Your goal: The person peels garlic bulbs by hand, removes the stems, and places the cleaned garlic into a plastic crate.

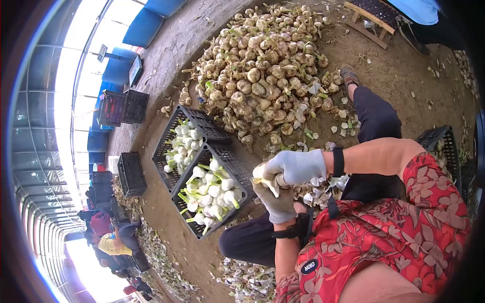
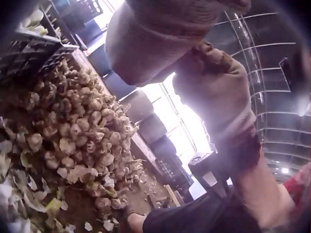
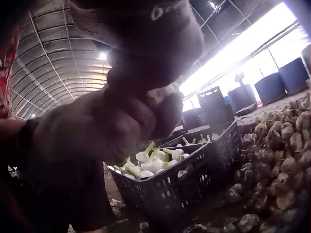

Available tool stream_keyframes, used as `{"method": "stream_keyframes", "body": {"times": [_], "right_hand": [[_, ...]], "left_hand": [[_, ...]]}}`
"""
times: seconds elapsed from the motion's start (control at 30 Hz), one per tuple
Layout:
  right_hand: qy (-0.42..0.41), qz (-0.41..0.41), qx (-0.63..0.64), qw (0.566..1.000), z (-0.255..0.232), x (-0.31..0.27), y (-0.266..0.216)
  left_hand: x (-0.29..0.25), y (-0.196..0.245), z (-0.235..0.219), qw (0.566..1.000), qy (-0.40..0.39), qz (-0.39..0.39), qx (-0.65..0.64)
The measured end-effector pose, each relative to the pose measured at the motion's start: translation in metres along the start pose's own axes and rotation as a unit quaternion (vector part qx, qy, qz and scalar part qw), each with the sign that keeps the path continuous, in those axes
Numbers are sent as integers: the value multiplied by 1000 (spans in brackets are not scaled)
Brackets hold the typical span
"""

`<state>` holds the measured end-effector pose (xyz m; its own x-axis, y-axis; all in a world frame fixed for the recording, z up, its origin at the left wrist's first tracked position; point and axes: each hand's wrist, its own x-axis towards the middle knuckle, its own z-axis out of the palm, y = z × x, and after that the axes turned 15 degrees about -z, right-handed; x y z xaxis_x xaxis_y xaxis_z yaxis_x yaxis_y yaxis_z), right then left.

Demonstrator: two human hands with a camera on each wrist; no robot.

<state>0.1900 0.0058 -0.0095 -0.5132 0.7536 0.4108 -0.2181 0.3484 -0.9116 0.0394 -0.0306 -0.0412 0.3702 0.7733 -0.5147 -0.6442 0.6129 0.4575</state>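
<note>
Right hand in a pale grey knit glove and left hand in a dirtier grey glove are both gripping a whitish garlic bulb, stem pointing about 5 o'clock. A black plastic crate is sitting toward 9 o'clock.

Blue barrels: they stand in a row along the bright side wall, at the far edge of the earthen floor before me.
Device with small screen: it stands close to these barrels.
Dark crates: I see two side by side, near the barrels.
Wooden frame: it is low, beside a person in light blue.
Yellow top: a person wears it, among other people.
Roof: it is curved, with thin ribs.
</note>
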Motion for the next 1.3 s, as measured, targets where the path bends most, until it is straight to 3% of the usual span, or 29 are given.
{"method": "stream_keyframes", "body": {"times": [0.03, 0.1, 0.13, 0.2, 0.23, 0.33, 0.37, 0.4, 0.43, 0.47, 0.5, 0.6, 0.63, 0.67, 0.73, 0.8, 0.83, 0.87, 0.9, 0.93, 1.0, 1.07, 1.2, 1.23, 1.3], "right_hand": [[-3, 69, 86, 994, -1, 0, 3], [77, 149, 235, 957, -10, 4, -25], [118, 187, 308, 926, -13, 5, -34], [213, 149, 400, 879, -18, 6, -25], [227, 150, 407, 872, -23, 8, -25], [237, 121, 403, 876, -29, 12, -33], [237, 120, 403, 876, -29, 10, -27], [238, 119, 404, 875, -29, 9, -25], [226, 81, 341, 909, -31, 7, -28], [242, 95, 359, 896, -34, 7, -28], [257, 109, 376, 883, -39, 9, -28], [297, 87, 393, 866, -43, 15, -23], [297, 55, 402, 864, -48, 16, -23], [296, 24, 410, 862, -56, 17, -25], [370, 15, 367, 853, -71, 25, -49], [305, 27, 241, 921, -93, 25, -43], [153, 6, -63, 986, -98, 24, -44], [-17, -18, -358, 933, -100, 24, -45], [-120, 149, -418, 888, -89, 25, -55], [-158, 169, -461, 857, -77, 18, -53], [-173, 33, -340, 924, -69, 2, -48], [-180, -35, -245, 952, -54, -2, -40], [-96, -48, -172, 979, -36, -6, -23], [-78, 8, -127, 989, -36, -4, -32], [-82, 14, -119, 989, -36, -4, -31]], "left_hand": [[1, -1, -3, 997, -74, 0, -15], [4, -1, -4, 974, -221, 3, -43], [3, 1, 0, 978, -202, -12, -42], [-4, 9, 14, 985, -164, -44, -39], [-9, 5, 5, 982, -160, -44, -94], [-14, 8, -7, 996, -88, -6, -22], [-19, 12, 6, 999, 23, -5, -40], [-19, 16, -4, 999, 28, -1, 38], [-19, 19, -23, 993, 33, 3, 115], [-18, 25, -33, 981, 37, 6, 193], [-29, 41, -12, 959, -25, -88, 268], [-33, 31, 4, 939, 24, -41, 340], [-33, 29, 23, 926, -20, -49, 373], [-22, 26, 20, 880, -66, 13, 470], [-32, 19, 40, 855, -26, -96, 508], [-31, 6, 30, 886, -5, -80, 457], [-31, 0, 30, 893, 30, -60, 445], [-32, -3, 28, 899, 67, -38, 431], [-30, -2, 21, 896, 69, 5, 438], [-32, 2, 19, 888, 85, 18, 452], [-38, 14, 25, 867, 116, 37, 483], [-42, 20, 31, 890, 114, 18, 440], [-41, 22, 22, 925, 70, -15, 373], [-41, 23, 20, 934, 44, -24, 354], [-43, 26, 17, 939, 7, -45, 342]]}}
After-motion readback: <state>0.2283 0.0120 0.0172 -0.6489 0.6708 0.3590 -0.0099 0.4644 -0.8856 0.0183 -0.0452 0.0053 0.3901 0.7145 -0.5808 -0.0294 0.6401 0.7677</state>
